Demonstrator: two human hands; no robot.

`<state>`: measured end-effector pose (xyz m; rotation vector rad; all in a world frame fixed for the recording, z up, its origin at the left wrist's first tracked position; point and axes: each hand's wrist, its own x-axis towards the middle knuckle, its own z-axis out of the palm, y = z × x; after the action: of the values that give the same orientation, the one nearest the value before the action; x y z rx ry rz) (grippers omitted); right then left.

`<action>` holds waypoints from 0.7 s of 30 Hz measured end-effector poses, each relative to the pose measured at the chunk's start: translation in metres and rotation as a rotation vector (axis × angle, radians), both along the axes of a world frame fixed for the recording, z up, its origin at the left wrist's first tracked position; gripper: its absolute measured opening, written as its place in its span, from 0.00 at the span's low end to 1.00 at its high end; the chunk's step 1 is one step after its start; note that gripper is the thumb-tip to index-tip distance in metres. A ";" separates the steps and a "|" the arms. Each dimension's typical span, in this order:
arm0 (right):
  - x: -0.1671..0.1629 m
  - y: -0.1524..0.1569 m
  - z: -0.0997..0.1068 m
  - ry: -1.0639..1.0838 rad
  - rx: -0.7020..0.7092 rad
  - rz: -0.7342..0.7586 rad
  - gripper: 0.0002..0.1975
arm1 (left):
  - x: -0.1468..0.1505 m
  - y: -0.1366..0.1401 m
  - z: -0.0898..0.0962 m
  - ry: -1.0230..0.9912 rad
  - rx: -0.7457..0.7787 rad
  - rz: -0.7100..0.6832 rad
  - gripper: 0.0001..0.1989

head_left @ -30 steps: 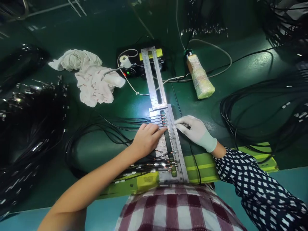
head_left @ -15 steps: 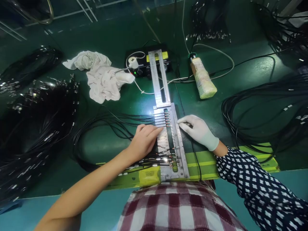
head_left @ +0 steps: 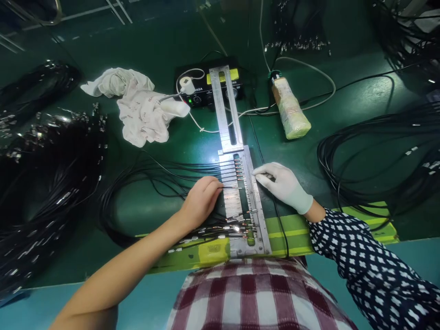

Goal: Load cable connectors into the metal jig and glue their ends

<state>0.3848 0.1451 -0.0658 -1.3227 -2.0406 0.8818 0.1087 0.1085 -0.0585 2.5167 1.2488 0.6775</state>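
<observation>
My left hand (head_left: 202, 200), bare, is closed with thumb and finger pinching a black cable (head_left: 231, 187). The cable's thin end points right across the slotted metal fixture (head_left: 231, 201). Just beyond it, several black cables (head_left: 227, 170) lie side by side in the fixture, their stripped ends over the slot. At the fixture's right edge, my right hand (head_left: 286, 185) in a white glove has its thumb and forefinger pressed together; whatever is between them is hidden. A bunch of cable ends with metal tips (head_left: 237, 227) lies across the near part of the fixture.
Beyond the fixture stand a black control box (head_left: 202, 94), a slotted metal bar (head_left: 220, 110) and a crumpled white cloth (head_left: 140, 107). A tape-wrapped handle (head_left: 290, 107) lies to the right. Cable bundles (head_left: 51, 192) fill the left side; coiled cables (head_left: 347, 160) lie at right.
My left hand has shifted slightly left, back from the slot, and the cable end it pinches now shows over the fixture. My right hand has stayed at the fixture's edge.
</observation>
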 end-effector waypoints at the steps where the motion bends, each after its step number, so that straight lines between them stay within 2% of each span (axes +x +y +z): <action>1: 0.000 0.000 0.000 -0.001 -0.002 -0.003 0.08 | 0.004 0.003 -0.003 0.023 0.043 -0.006 0.07; 5: -0.001 0.000 0.003 -0.002 -0.022 -0.007 0.08 | 0.013 0.009 -0.011 0.136 0.173 -0.026 0.10; 9: -0.001 0.000 0.004 -0.005 -0.026 -0.009 0.07 | 0.012 0.006 -0.014 0.205 0.234 -0.056 0.11; 16: -0.001 0.001 0.003 -0.021 -0.024 -0.007 0.07 | 0.012 0.008 -0.014 0.136 0.232 -0.130 0.12; 19: 0.001 -0.006 -0.001 -0.053 0.071 0.048 0.11 | 0.011 0.010 -0.012 0.104 0.251 -0.159 0.13; 21: 0.003 -0.013 -0.004 -0.134 0.173 0.134 0.18 | 0.009 0.007 -0.009 0.115 0.237 -0.122 0.14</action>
<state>0.3875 0.1318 -0.0697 -1.1901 -2.2751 0.6703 0.1174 0.1153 -0.0678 2.8348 1.0955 0.6964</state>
